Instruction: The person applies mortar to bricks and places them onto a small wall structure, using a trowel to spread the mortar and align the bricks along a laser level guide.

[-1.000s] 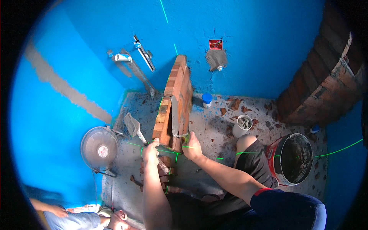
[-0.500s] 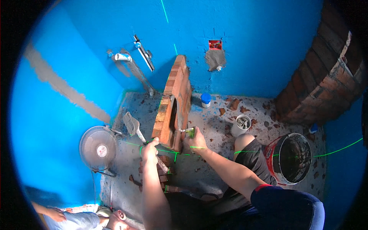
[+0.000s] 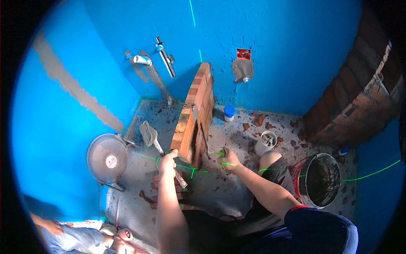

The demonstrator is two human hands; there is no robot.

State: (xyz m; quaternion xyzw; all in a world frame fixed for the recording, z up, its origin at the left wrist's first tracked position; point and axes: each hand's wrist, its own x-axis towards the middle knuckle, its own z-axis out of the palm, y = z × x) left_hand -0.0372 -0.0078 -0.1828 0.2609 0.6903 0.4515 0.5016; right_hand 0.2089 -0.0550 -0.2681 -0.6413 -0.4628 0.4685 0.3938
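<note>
My left hand (image 3: 168, 163) is closed round the pale handle of a scoop (image 3: 149, 133) loaded with grey mortar, held to the left of a thin brick wall (image 3: 198, 101). My left fingers are close to the wall's near end and may touch it. On the wall's right side, my right hand (image 3: 231, 161) grips a trowel (image 3: 220, 153) by its green handle. The trowel's narrow dark blade, seen nearly edge-on, points up beside the lower courses. A dark gap shows in the near part of the wall's right face.
A fan (image 3: 109, 158) stands left. Stacked bricks (image 3: 158, 192) lie near my left forearm. Right are a white pot (image 3: 265, 142), a mortar bucket (image 3: 319, 180) and a curved brick wall (image 3: 355, 93). A blue-lidded jar (image 3: 229, 112) stands behind. Another person (image 3: 72, 237) is lower left.
My right hand and the trowel have drawn a little to the right, away from the brick wall. My left hand keeps its hold on the scoop. The view has shifted slightly.
</note>
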